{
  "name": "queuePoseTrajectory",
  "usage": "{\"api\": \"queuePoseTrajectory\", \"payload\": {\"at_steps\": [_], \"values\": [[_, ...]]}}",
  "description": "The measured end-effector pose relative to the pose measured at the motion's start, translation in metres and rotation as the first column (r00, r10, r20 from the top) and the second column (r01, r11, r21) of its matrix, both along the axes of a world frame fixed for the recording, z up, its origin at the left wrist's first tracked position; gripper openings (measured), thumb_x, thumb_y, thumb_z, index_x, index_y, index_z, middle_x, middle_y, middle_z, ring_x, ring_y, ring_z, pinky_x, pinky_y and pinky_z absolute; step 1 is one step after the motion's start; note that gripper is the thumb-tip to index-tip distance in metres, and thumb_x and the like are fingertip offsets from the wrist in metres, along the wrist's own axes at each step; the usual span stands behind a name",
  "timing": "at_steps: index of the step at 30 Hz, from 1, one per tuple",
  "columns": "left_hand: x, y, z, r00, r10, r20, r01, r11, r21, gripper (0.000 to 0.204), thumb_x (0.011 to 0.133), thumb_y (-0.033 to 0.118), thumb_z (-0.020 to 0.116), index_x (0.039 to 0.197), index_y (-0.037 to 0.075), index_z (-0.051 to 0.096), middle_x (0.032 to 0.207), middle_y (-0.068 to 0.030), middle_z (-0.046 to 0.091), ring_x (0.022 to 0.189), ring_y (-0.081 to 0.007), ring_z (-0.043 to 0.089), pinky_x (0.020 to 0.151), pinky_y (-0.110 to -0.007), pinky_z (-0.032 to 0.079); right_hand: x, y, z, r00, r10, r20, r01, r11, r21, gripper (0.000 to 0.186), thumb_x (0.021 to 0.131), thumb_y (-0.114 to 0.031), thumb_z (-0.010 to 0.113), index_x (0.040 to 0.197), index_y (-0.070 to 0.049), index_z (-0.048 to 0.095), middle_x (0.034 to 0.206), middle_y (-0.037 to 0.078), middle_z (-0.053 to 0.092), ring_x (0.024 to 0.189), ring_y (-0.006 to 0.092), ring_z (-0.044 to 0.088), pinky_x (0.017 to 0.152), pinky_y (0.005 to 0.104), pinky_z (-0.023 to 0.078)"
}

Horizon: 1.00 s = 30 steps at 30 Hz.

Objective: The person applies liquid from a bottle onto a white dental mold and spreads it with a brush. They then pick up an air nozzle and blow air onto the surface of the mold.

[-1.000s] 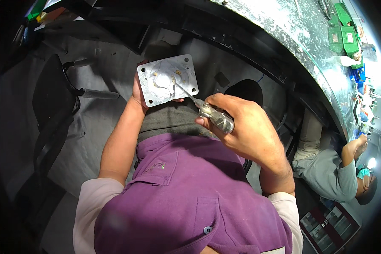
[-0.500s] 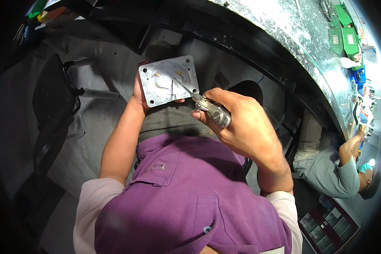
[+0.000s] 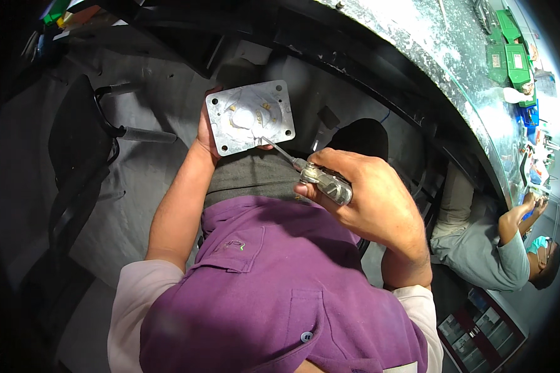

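Note:
A square-cornered silver metal plate with corner holes and a recessed, rounded middle carrying small brass-coloured marks is tilted up above my lap. My left hand grips it from the left side and underneath. My right hand is closed around a metal hand tool with a knurled or grooved body and a long thin shaft. The shaft's tip meets the plate near its lower edge, right of centre; whether it touches is hard to tell.
A worn bench curves across the top and right, bearing green bins and clutter. A black chair stands left. A co-worker sits at right, hands raised at the bench. A glass-fronted cabinet is below them.
My right hand and tool have moved down and right, the tip shifting toward the plate's lower edge. The plate moved slightly right. The co-worker's hands shifted.

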<state>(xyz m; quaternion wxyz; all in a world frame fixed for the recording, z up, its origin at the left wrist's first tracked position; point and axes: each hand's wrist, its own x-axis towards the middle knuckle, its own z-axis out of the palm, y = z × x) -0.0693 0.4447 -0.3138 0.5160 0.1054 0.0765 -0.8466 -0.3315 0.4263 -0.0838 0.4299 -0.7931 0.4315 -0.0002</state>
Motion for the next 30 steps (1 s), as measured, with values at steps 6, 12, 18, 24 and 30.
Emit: {"api": "queuePoseTrajectory", "payload": {"at_steps": [6, 12, 18, 24, 30], "values": [[0.0, 0.0, 0.0, 0.992, -0.015, 0.128, 0.02, 0.999, -0.034, 0.085, 0.091, 0.068, 0.047, 0.148, 0.006, 0.048, 0.145, -0.0238, 0.053, 0.124, -0.0512, 0.056, 0.087, -0.08, 0.046, 0.001, -0.001, 0.002, 0.999, -0.004, 0.034, 0.003, 1.0, 0.012, 0.035, 0.091, -0.035, 0.074, 0.105, -0.003, 0.069, 0.092, 0.016, 0.072, 0.087, 0.0359, 0.071, 0.074, 0.0439, 0.056], [-0.001, 0.0, 0.001, 0.987, -0.015, 0.158, 0.013, 1.0, 0.013, 0.088, 0.09, 0.07, 0.047, 0.149, 0.004, 0.047, 0.145, -0.0243, 0.053, 0.125, -0.0516, 0.055, 0.089, -0.079, 0.046, 0.0, -0.002, 0.002, 1.0, 0.031, 0.001, -0.031, 1.0, -0.004, 0.035, 0.092, -0.036, 0.074, 0.104, -0.003, 0.069, 0.091, 0.015, 0.072, 0.086, 0.0341, 0.072, 0.073, 0.0428, 0.057], [-0.001, -0.001, 0.007, 0.999, -0.034, 0.036, 0.034, 0.999, 0.005, 0.091, 0.09, 0.072, 0.046, 0.15, 0.004, 0.045, 0.146, -0.025, 0.051, 0.126, -0.0522, 0.054, 0.09, -0.079, 0.045, 0.0, 0.0, -0.001, 1.0, 0.017, -0.007, -0.018, 0.999, -0.048, 0.036, 0.092, -0.037, 0.073, 0.105, -0.003, 0.068, 0.092, 0.015, 0.072, 0.087, 0.0329, 0.073, 0.075, 0.0425, 0.057], [0.0, 0.001, -0.001, 0.986, -0.019, 0.165, 0.027, 0.999, -0.045, 0.091, 0.091, 0.073, 0.044, 0.151, 0.004, 0.044, 0.147, -0.0251, 0.051, 0.126, -0.0523, 0.054, 0.09, -0.081, 0.044, 0.01, -0.002, -0.004, 0.998, 0.054, 0.025, -0.053, 0.998, -0.035, 0.037, 0.093, -0.037, 0.072, 0.106, -0.003, 0.068, 0.093, 0.015, 0.072, 0.087, 0.0347, 0.073, 0.074, 0.0441, 0.058], [0.0, -0.003, 0.005, 0.997, -0.029, -0.074, 0.026, 0.999, -0.039, 0.092, 0.09, 0.074, 0.045, 0.151, 0.004, 0.044, 0.147, -0.0252, 0.05, 0.126, -0.0523, 0.054, 0.091, -0.081, 0.044, 0.019, -0.002, -0.004, 0.994, 0.091, 0.064, -0.087, 0.994, -0.071, 0.038, 0.094, -0.036, 0.071, 0.107, -0.001, 0.067, 0.095, 0.017, 0.072, 0.087, 0.0364, 0.072, 0.074, 0.0441, 0.059]]}}
